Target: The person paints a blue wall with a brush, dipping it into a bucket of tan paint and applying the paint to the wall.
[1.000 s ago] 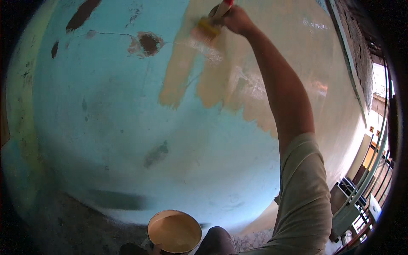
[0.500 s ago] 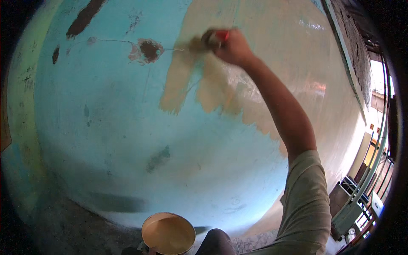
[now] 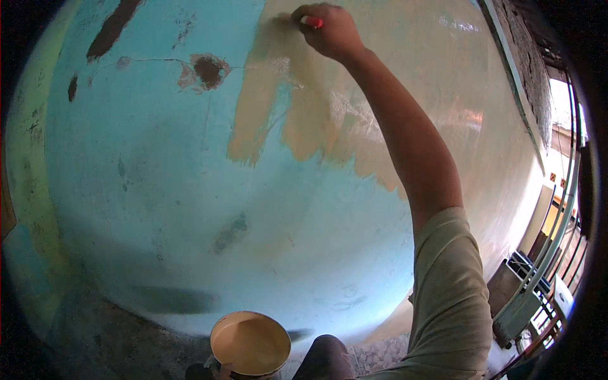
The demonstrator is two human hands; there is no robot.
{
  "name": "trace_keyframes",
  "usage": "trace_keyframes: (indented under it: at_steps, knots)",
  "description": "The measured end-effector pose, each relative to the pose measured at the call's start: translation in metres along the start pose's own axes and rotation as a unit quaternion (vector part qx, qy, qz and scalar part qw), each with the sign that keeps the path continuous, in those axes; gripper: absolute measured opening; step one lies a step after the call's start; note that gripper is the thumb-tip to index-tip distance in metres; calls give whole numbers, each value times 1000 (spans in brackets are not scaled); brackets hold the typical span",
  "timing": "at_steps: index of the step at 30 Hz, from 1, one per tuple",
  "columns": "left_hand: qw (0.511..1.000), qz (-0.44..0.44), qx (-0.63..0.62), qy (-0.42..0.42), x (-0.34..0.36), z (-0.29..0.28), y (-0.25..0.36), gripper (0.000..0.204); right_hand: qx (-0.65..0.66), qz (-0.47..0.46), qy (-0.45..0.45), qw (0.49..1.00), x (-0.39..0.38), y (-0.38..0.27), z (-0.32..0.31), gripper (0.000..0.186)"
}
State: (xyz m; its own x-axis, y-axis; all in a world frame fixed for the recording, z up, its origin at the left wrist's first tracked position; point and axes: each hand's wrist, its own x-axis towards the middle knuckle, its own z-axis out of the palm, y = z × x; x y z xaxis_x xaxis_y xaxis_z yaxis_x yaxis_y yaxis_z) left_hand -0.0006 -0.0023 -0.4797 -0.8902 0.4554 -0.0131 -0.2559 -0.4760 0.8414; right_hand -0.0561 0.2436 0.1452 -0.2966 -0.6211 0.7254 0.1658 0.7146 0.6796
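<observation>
High up on the wall, my right hand [image 3: 329, 30] is closed round a paintbrush, whose red handle [image 3: 312, 22] pokes out of the fist. Its bristles are blurred against the wet tan paint [image 3: 316, 95]. Turquoise wall [image 3: 171, 158] stretches left of and below the painted area, whose lower edge is ragged. At the bottom of the view, my left hand [image 3: 221, 371] grips the rim of a round bucket [image 3: 214, 335] of tan paint; most of that hand is cut off or hidden.
Dark bare patches [image 3: 209, 71] and a thin crack mark the turquoise wall. My knee [image 3: 326, 356] is beside the bucket, above a stone-patterned floor [image 3: 383, 352]. At the right rim stand a pale pole [image 3: 557, 240], railings and stacked household items.
My right hand has moved upward and slightly left with the paintbrush. Tan paint now covers more of the wall around the crack's right end. The bucket stays in nearly the same place.
</observation>
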Motion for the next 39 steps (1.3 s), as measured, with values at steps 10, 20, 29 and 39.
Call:
trace_keyframes:
  at_steps: [10, 20, 29, 39]
  knots:
    - [990, 2, -116, 85, -4, 1, -18, 37, 242, -30, -229, 943, -76, -58, 21, 11]
    - [994, 92, 28, 50, -10, -9, -31, 39, -85, -176, -109, 975, -91, -51, 34, 24]
    - [949, 248, 188, 47, 6, -58, -122, 59, 235, 80, -160, 955, -60, -23, 16, 16]
    - [961, -94, -225, 134, -12, 22, 10, 30, 52, -201, -183, 961, -143, -131, 18, 21]
